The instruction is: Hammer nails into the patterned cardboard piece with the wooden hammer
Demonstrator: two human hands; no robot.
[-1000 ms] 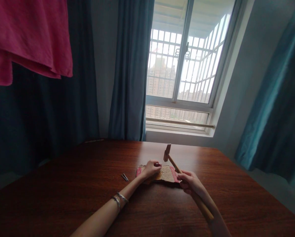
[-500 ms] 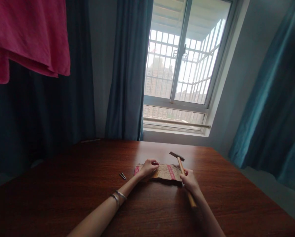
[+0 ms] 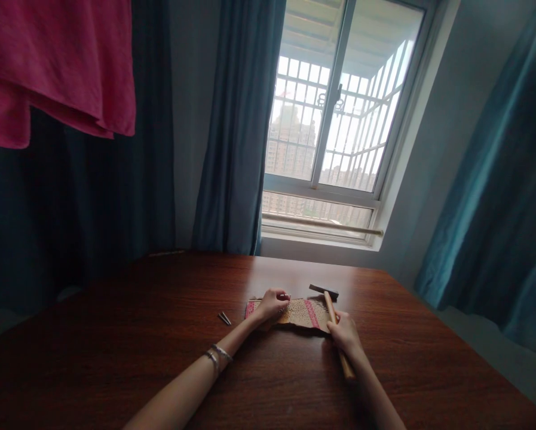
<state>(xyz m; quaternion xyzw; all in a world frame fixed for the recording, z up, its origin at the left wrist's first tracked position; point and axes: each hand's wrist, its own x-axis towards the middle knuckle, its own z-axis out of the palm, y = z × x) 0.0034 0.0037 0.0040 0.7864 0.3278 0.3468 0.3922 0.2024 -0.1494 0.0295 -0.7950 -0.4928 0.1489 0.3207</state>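
A flat piece of cardboard with torn edges, many small holes and pink stripes lies on the table. My left hand rests over its left part, fingers closed in a pinch; what is between the fingertips is too small to make out. My right hand is wrapped round the wooden handle of a hammer, beside the cardboard's right end. The hammer's dark metal head is beyond the cardboard's far right corner, low over the tabletop. Left of the cardboard lie a few nails.
The brown wooden table reaches to the wall below a barred window. Blue curtains hang on both sides. A pink cloth hangs at the upper left.
The hammer's head has come down a little towards the tabletop, with my right hand slightly lower. My left hand stays in place on the cardboard. The view has tilted slightly.
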